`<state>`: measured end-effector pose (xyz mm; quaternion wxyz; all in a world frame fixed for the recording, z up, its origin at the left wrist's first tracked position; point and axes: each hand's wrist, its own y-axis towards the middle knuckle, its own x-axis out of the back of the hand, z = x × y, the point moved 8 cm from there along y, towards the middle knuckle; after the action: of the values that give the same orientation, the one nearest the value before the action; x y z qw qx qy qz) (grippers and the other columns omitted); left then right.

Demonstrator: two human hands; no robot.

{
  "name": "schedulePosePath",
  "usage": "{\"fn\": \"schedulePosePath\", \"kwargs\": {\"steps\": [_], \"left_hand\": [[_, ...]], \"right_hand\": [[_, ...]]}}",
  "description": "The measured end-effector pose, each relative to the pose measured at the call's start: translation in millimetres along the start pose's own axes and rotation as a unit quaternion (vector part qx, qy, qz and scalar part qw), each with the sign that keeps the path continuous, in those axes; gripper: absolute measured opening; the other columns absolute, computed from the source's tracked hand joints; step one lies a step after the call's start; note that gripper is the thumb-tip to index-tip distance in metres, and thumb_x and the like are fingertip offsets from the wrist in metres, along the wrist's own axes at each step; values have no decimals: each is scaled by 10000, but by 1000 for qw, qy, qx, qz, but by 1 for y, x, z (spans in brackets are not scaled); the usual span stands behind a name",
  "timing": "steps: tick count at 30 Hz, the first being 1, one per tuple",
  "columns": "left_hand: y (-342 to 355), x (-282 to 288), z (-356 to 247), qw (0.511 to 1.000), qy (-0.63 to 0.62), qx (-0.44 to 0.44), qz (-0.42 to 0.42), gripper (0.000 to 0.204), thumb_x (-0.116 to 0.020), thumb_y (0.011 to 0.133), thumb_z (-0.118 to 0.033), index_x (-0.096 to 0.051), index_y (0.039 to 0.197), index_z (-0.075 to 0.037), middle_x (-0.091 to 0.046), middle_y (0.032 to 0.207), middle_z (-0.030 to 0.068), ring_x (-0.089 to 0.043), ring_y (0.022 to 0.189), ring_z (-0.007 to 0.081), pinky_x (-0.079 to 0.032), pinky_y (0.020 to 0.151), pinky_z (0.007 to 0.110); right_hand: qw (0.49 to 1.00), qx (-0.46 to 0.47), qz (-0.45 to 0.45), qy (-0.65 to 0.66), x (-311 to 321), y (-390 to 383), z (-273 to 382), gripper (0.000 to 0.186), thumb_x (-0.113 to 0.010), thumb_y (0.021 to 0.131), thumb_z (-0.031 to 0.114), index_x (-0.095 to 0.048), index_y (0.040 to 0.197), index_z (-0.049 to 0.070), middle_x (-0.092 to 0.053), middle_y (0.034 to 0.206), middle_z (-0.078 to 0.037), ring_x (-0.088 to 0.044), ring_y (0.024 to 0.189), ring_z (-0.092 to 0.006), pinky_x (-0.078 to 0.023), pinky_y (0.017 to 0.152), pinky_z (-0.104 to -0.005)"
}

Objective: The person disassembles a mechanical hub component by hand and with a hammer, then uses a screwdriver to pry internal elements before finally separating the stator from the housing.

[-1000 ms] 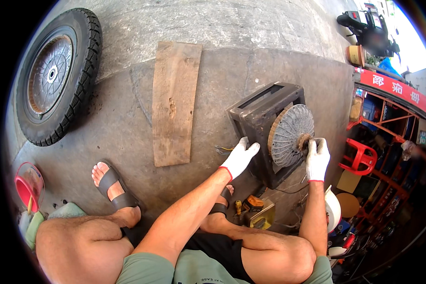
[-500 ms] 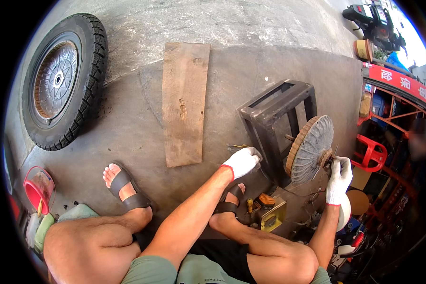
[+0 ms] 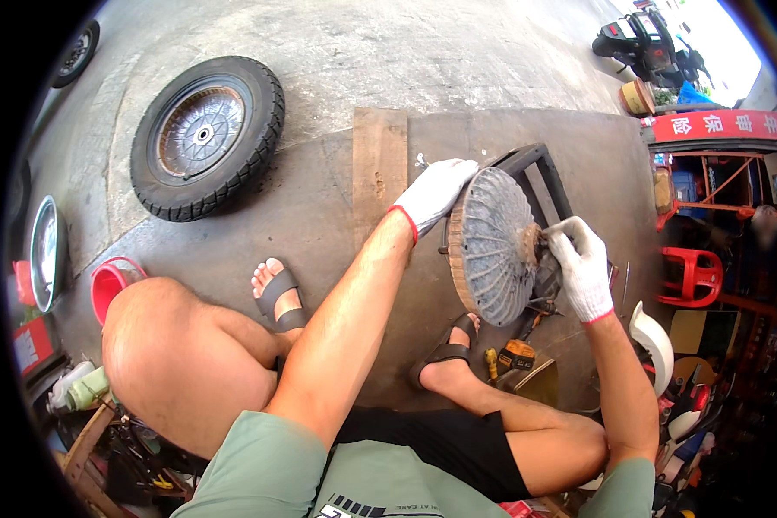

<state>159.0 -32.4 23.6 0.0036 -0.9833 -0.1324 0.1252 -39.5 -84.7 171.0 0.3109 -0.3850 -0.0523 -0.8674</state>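
Concrete floor point(image 3: 337, 52) of an open-air workshop fills the frame, grey and stained, with a darker patch under the seated person. Nearest, at the bottom edge, are the green shirt and dark shorts, bare knees spread, each foot in a black sandal point(image 3: 278, 298) on the floor. Between the feet, right of centre, an orange and black tool point(image 3: 516, 356) lies on the ground.

Both hands wear white gloves with red cuffs. A round, ribbed metal disc point(image 3: 490, 246) with a rusty hub stands on edge at centre right. The left hand point(image 3: 433, 192) is closed over the disc's upper left rim. The right hand point(image 3: 581, 268) is curled around the hub on the disc's right side, gripping it. Behind the disc sits a black metal frame point(image 3: 540, 168), and to its left a wooden plank point(image 3: 378, 177) lies flat.

Farther off, upper left, a tyre on a spoked wheel point(image 3: 205, 134) lies on the floor. A red bucket point(image 3: 110, 283) sits at the left, a red plastic stool point(image 3: 698, 274) at the right, and a scooter point(image 3: 647, 39) stands at top right.
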Motion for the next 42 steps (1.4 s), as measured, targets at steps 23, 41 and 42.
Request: {"fn": "schedulePosePath", "kwargs": {"steps": [23, 41, 42], "left_hand": [[-67, 78, 34, 964, 113, 105, -215, 371, -473, 1043, -138, -637, 1331, 30, -725, 1166, 120, -679, 1002, 172, -554, 896, 323], [-67, 36, 11, 884, 431, 39, -175, 484, -496, 1042, -335, -614, 1355, 15, -542, 1410, 316, -519, 1331, 447, -417, 1139, 455], [-73, 28, 7, 863, 470, 28, -184, 498, -518, 1035, -345, -584, 1381, 7, -502, 1445, 331, -522, 1317, 471, -426, 1130, 468]], "right_hand": [[875, -173, 6, 452, -242, -3, -135, 195, -608, 1046, 213, -683, 1007, 37, -654, 755, -29, -535, 561, -90, -387, 474, -250], [876, -190, -8, 443, -248, 11, -168, 268, -624, 1021, 260, -700, 1040, 4, -664, 778, -44, -553, 595, -114, -421, 519, -272], [869, -171, 3, 464, -248, 12, -164, 270, -620, 1023, 260, -698, 1044, 3, -663, 777, -46, -551, 589, -116, -422, 520, -273]]}}
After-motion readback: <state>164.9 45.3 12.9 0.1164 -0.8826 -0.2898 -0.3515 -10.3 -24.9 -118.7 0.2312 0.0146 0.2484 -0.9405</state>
